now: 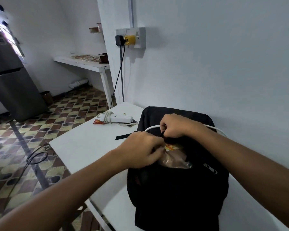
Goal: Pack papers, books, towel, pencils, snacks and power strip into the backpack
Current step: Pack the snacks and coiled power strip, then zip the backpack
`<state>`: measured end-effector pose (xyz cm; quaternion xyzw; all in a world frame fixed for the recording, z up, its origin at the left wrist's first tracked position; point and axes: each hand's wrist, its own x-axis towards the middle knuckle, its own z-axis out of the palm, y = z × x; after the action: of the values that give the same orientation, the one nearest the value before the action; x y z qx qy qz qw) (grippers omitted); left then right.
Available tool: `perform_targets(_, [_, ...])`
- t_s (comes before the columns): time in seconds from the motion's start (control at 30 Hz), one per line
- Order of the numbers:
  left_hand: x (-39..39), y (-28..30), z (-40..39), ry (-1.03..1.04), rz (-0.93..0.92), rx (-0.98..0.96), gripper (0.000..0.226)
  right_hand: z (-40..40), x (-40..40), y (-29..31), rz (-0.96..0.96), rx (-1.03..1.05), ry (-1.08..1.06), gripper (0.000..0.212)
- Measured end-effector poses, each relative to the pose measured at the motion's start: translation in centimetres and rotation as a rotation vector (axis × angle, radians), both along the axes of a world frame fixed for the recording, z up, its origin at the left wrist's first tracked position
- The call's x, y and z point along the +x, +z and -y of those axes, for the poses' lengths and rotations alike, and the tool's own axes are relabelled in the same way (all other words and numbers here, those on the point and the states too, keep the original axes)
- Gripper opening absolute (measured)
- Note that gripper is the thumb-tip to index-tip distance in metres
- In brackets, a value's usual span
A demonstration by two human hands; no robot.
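The black backpack lies on the white worktop; the left hand pinches a clear snack bag into its mouth; the right hand grips the opening's edge; the power strip waits unpacked beyond; the bag could snag and tear, I judge.

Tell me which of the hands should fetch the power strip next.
Left. The power strip lies on the table's left side, nearer the left hand; the right hand grips the backpack opening.
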<state>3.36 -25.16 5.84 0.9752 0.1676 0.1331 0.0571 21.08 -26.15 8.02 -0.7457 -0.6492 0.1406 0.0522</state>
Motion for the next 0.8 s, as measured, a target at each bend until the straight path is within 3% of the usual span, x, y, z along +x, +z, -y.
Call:
perform_targets(0.2, [-3.1,-4.7,-12.4,0.413,0.091,-0.245,0.011,-2.3,0.7,-1.8,-0.038,-0.048,0.005,0.009])
perform_targets(0.33, [-3.9,-7.8,-18.8,0.577,0.044,-0.283,0.029,-3.7,1.3,-2.9,-0.080,-0.107,0.017,0.014])
perform_targets(0.47, [-4.0,-9.7,-24.3,0.666,-0.026,-0.207,0.048,-4.6,1.5,-3.6,-0.086,-0.146,0.027,0.017])
perform_targets(0.63, [-4.8,-11.0,-30.4,0.711,-0.196,0.031,0.067,-5.8,1.2,-3.8,-0.102,-0.153,0.067,0.021])
perform_targets(0.8, [-5.2,-12.9,-35.1,0.659,-0.352,0.099,0.052,-5.9,1.4,-4.1,-0.148,-0.163,0.088,0.014])
